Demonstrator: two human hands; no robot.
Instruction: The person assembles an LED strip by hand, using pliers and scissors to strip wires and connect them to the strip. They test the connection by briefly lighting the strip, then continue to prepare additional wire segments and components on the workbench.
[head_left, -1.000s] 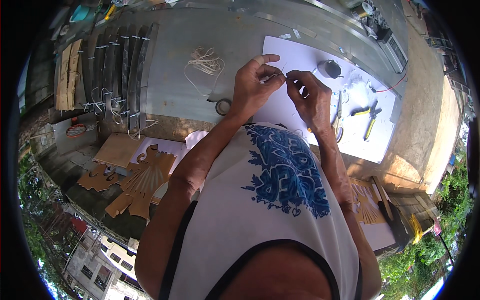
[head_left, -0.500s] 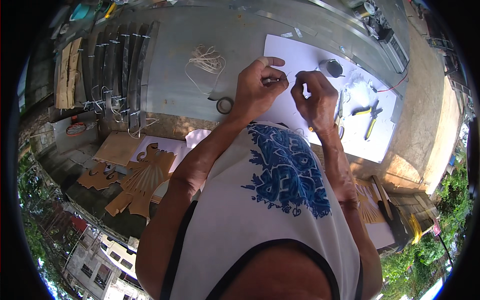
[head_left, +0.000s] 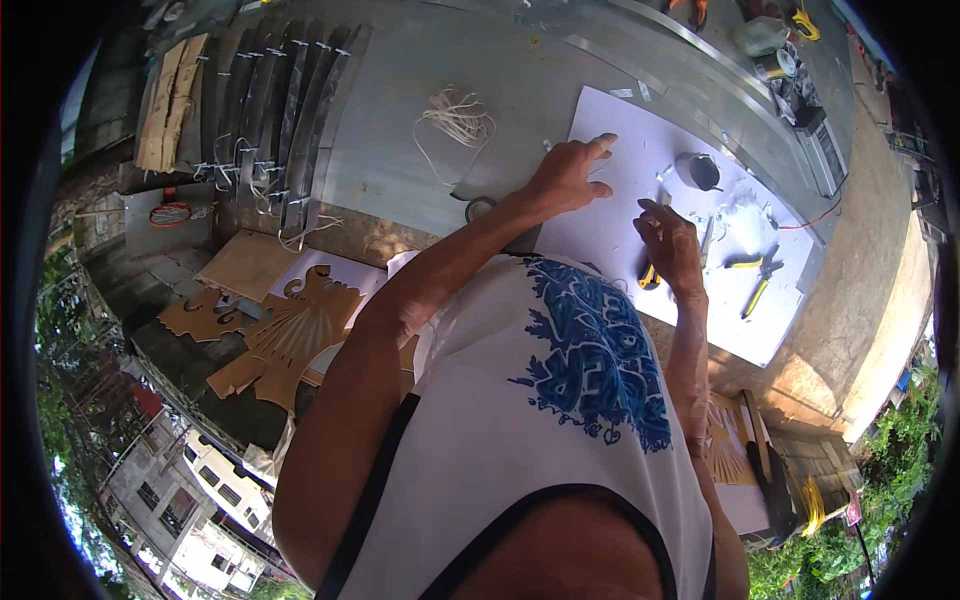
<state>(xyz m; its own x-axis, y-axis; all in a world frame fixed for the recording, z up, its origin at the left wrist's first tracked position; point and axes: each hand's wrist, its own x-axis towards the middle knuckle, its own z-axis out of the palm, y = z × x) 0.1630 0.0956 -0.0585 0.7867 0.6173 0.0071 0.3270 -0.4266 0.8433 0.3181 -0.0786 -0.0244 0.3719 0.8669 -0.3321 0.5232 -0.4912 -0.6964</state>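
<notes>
My left hand [head_left: 572, 180] hovers over the left part of a white sheet [head_left: 610, 120], its fingers spread and nothing visible in them. To the right and nearer my body, my right hand [head_left: 672, 248] has its fingers bent but apart, and no held thing shows. Just beside that hand lies a yellow-and-black tool [head_left: 650, 278], partly covered, perhaps a cutter. A dark grey cylindrical container [head_left: 698, 172] stands beyond my right hand. Pliers with yellow-and-black handles [head_left: 756, 280] rest farther right on the sheet.
A bundle of white string [head_left: 456, 120] and a dark tape roll [head_left: 480, 208] lie left of the sheet. Dark strips tied with white cord [head_left: 285, 110] line the table's left end. Brown cut-out shapes [head_left: 290, 325] sit below the near edge. A grey box [head_left: 820, 150] stands far right.
My hands have moved apart. My left fingers, pinched around something thin and pale before, are now spread; my right hand has come down nearer the yellow-and-black tool. The whole view has shifted.
</notes>
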